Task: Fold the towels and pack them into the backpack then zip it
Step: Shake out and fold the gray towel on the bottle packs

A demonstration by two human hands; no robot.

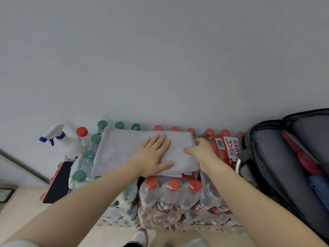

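left hand (153,155) flat on grey towel (124,150) | right hand (201,150) fingers curled round its right edge

towel (124,150) is soft matt grey cloth, bottles (170,193) are shiny clear plastic, backpack (277,157) looks like matt grey fabric
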